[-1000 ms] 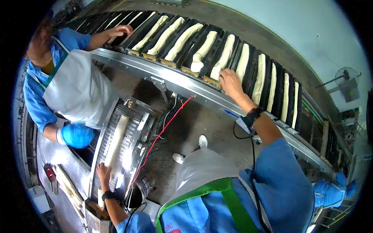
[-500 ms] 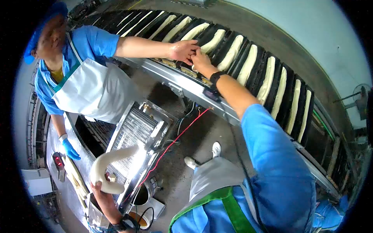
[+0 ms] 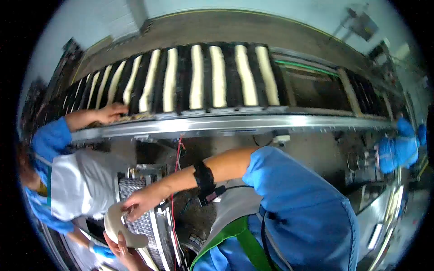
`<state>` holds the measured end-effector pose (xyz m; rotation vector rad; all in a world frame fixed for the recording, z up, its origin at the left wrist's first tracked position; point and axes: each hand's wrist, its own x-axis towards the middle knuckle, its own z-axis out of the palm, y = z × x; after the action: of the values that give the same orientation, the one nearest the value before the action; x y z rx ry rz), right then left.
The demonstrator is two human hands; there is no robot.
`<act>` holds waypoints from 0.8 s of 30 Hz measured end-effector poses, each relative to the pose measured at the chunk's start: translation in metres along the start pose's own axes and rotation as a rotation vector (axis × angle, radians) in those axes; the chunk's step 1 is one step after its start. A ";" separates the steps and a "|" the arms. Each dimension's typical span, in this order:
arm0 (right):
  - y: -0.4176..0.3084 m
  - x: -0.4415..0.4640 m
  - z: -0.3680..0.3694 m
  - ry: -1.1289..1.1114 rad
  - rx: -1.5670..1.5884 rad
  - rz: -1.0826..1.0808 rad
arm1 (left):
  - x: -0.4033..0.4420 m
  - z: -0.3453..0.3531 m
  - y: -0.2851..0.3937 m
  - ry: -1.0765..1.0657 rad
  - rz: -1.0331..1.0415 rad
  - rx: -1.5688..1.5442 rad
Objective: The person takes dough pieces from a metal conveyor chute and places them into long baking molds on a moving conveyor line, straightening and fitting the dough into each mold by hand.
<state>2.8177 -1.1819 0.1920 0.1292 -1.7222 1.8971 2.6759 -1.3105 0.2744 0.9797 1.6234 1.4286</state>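
A thick, pale rope of dough [image 3: 114, 222], bent into a curve, hangs over the metal mesh belt [image 3: 131, 186] at the lower left. My left hand [image 3: 121, 249] grips its lower part from below, fingers wrapped around it. At its upper end, my right hand [image 3: 145, 201] has its fingers closed on the dough; the fingertips are partly hidden. A black band circles my right wrist.
Long dough strips [image 3: 169, 81] lie in the black trays of a conveyor [image 3: 226, 123] across the back. A co-worker's bare hand [image 3: 113, 113] is at its edge; their gloved hand [image 3: 104, 251] is lower left. A red cable [image 3: 172, 210] runs beside the mesh belt.
My right hand has left the conveyor trays and come down to the dough rope in my left hand. The view has turned right. The co-worker's bare hand stays at the conveyor.
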 end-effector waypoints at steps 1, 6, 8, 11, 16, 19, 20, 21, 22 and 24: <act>-0.033 -0.003 0.007 0.005 -0.003 0.074 | 0.011 0.002 -0.002 -0.220 0.054 0.013; -0.077 -0.053 0.002 0.430 0.103 -0.054 | 0.017 0.090 0.015 -0.675 0.383 0.157; -0.116 -0.085 -0.009 0.637 0.095 -0.086 | -0.001 0.134 0.035 -0.663 0.612 0.368; -0.159 -0.148 -0.026 0.742 -0.038 -0.174 | -0.024 0.174 0.060 -0.879 0.697 0.474; -0.246 -0.286 -0.022 1.184 -0.001 -0.153 | -0.027 0.233 0.041 -1.099 0.687 0.430; -0.289 -0.360 -0.040 1.406 -0.130 -0.166 | -0.014 0.251 0.013 -1.085 0.586 0.460; -0.303 -0.384 -0.045 1.474 -0.185 -0.167 | -0.012 0.255 0.002 -1.078 0.559 0.464; -0.317 -0.404 -0.047 1.535 -0.287 -0.160 | -0.011 0.257 -0.010 -1.059 0.451 0.426; -0.333 -0.420 -0.050 1.589 -0.392 -0.151 | -0.008 0.257 -0.020 -1.034 0.344 0.389; -0.358 -0.483 -0.072 1.627 -0.461 -0.114 | -0.011 0.268 -0.028 -0.988 0.243 0.349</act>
<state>3.4091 -1.2750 0.2873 -1.1236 -0.8111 0.7993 2.9207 -1.2102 0.2211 1.7637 1.0120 0.5761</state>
